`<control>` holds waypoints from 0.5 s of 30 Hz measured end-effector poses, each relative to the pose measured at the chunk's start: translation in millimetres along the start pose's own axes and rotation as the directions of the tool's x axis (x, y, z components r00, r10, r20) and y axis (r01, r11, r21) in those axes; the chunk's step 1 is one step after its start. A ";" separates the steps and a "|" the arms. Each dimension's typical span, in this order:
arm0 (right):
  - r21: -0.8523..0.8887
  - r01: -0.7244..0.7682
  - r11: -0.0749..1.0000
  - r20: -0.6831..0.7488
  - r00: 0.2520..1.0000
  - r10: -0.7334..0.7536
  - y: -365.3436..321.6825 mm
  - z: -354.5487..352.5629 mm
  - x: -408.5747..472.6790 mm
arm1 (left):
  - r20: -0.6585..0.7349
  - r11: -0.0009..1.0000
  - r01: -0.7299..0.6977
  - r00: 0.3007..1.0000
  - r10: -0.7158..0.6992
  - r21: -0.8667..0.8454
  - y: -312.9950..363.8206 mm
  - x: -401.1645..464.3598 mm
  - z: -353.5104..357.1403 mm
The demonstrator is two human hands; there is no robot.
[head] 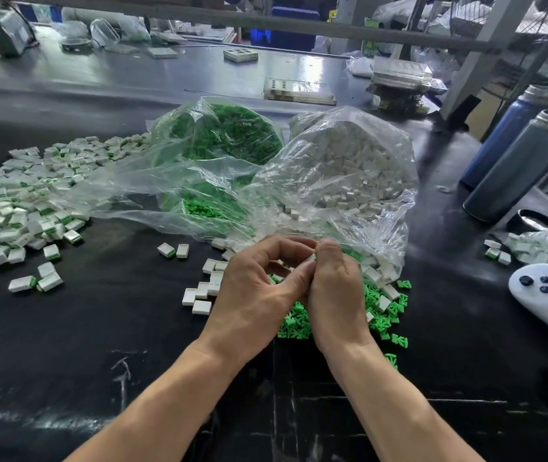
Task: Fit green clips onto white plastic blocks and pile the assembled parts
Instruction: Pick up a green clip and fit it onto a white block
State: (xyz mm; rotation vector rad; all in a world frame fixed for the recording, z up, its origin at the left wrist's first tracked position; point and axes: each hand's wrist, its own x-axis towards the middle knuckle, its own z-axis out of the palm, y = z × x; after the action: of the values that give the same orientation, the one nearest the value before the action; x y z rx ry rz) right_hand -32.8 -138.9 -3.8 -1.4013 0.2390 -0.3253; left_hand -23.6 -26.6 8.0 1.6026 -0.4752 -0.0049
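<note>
While both hands meet just in front of the bag of white blocks point(349, 168), the left hand point(256, 288) and right hand point(332, 288) pinch one small white block point(310, 258) between their fingertips, seemingly to steady it for a clip; whether a clip is in it is hidden. Loose green clips point(385, 315) lie right beneath the hands, within easy reach. The pile of assembled parts point(16, 201) spreads well left of the bag, apart from the unassembled stock.

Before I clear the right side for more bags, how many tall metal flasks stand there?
2. A blue flask stands at the table's far right edge; a grey flask stands just in front of it, nearer the person. More may be hidden outside the frame.
</note>
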 end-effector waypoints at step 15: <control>-0.304 0.072 0.950 0.049 0.997 -0.060 -7.5 -12.7 0.5 | -0.091 0.998 0.058 0.994 -0.059 -0.004 -5.5 6.0 -8.7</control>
State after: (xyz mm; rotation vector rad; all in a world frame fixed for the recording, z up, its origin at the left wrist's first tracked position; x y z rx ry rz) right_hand -37.4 -151.8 1.6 -1.7238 0.2169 -0.3252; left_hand -14.0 -20.1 5.3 1.6079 -0.3575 0.0234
